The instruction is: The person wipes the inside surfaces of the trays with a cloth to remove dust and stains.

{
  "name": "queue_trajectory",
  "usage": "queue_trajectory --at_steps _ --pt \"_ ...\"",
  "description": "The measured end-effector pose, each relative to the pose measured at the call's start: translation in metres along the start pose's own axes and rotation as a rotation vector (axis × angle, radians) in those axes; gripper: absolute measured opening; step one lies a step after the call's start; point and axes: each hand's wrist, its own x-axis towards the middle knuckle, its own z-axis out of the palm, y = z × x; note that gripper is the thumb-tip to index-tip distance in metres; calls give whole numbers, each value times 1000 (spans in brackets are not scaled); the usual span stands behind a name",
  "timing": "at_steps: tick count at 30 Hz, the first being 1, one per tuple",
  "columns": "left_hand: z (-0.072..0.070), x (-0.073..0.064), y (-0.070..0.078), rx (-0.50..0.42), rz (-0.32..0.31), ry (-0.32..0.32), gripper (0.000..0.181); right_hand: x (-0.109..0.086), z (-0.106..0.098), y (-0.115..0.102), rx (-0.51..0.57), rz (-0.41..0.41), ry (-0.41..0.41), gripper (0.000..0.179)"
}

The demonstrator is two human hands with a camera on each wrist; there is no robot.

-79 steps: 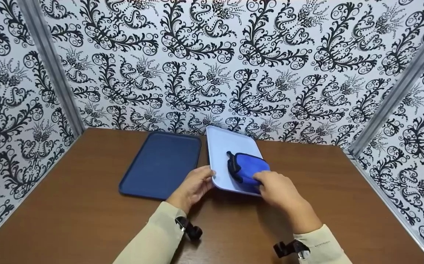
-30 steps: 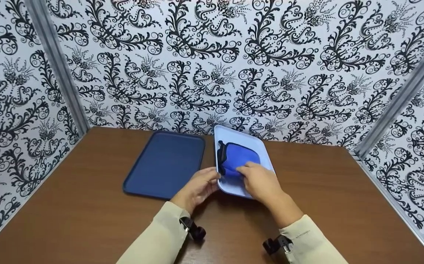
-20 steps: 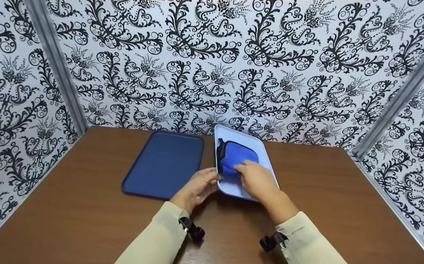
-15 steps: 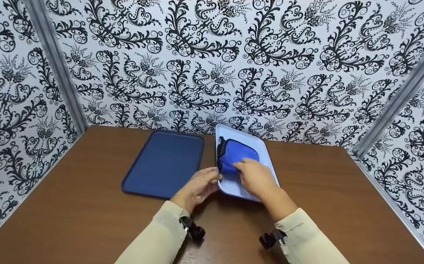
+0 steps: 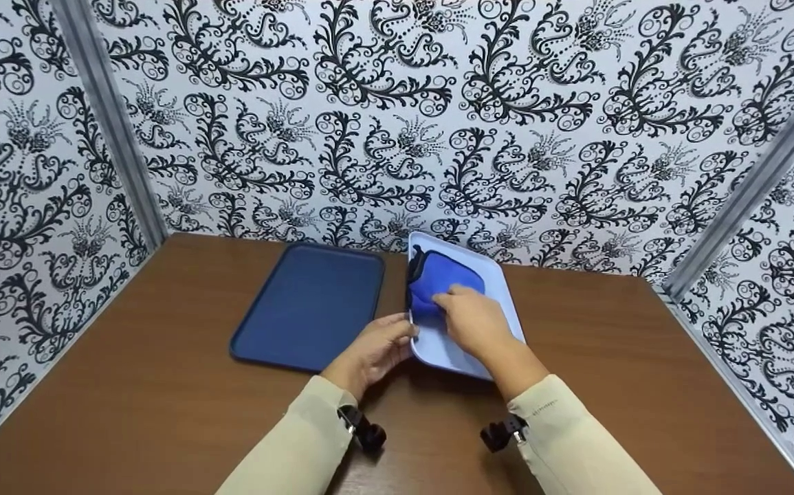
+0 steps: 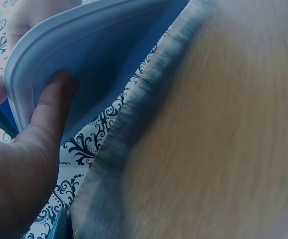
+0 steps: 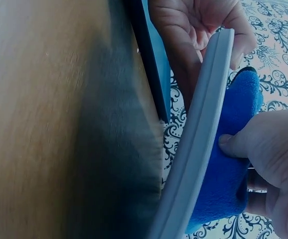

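Head view: blue cloth [image 5: 448, 273], pinched in right grip [image 5: 473, 322], spreads beyond it.

Tabletop [image 5: 163, 385], one: brown, wood-grained, faintly glossy. Back wall [image 5: 397, 158], one: white, printed all over with black floral scrollwork. Stands upright behind the tabletop. Side walls [image 5: 12, 185], two: matching print, one at left, one at right. Corner strips [image 5: 117, 130], two: grey, streaked lengthwise. Run down the joins between back wall and side walls. Navy tray [image 5: 311, 302], one: rectangular, with rounded corners and raised rim. Lies flat, left of centre, with far end near the back wall.
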Motion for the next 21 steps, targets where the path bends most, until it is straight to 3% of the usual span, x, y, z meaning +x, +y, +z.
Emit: queue_trajectory --at_steps 21 --pt "1 -1 -1 20 -17 9 44 21 4 7 -2 -3 -22 27"
